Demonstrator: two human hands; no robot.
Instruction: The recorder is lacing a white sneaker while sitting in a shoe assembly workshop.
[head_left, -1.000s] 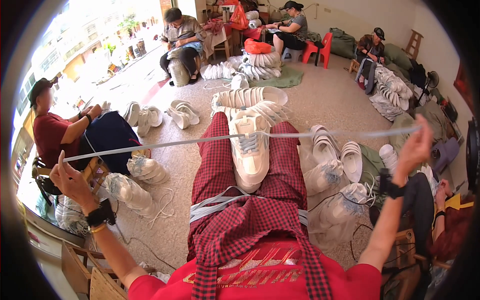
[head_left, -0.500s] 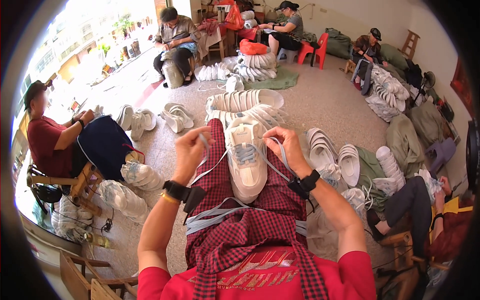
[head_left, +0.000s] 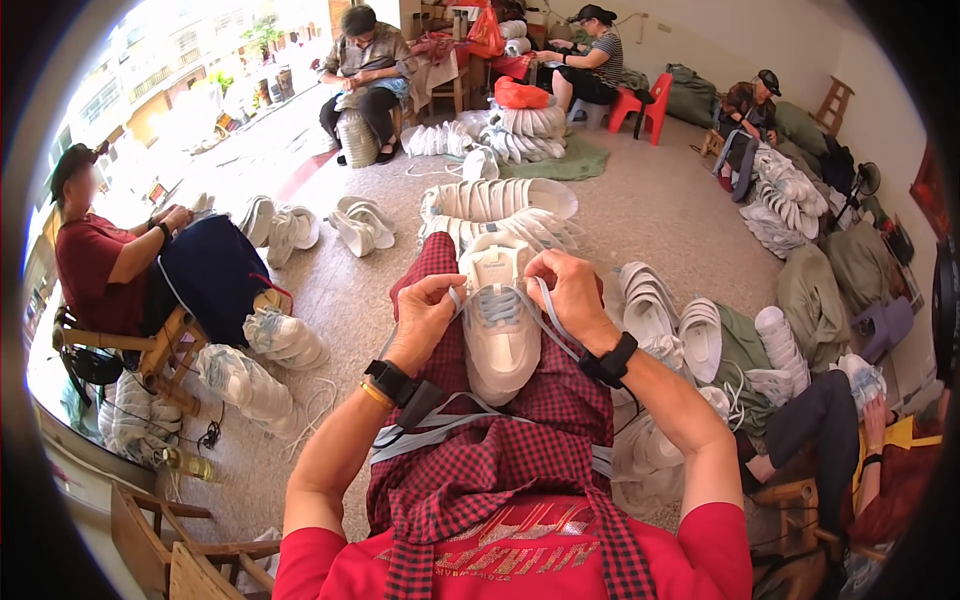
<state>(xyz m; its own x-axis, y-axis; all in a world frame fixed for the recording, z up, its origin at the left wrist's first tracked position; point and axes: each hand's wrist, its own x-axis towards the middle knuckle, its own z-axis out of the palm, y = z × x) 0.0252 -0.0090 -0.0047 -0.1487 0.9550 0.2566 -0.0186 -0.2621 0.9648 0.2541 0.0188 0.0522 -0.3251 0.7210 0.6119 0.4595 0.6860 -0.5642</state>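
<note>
White low-top sneaker [head_left: 500, 325] with pale blue-grey flat laces [head_left: 548, 318] is lying on the person's lap, toe pointing toward the body.

Both hands are working at its tongue end: the left hand [head_left: 425, 318] is pinching a lace end between thumb and fingers, and the right hand [head_left: 570, 295] is pinching the other strand, which is running down past a black wristband [head_left: 611, 360]. A red checked cloth [head_left: 500, 470] is covering the legs beneath, with more white shoes [head_left: 505, 198] lying on the floor beyond the knees.
</note>
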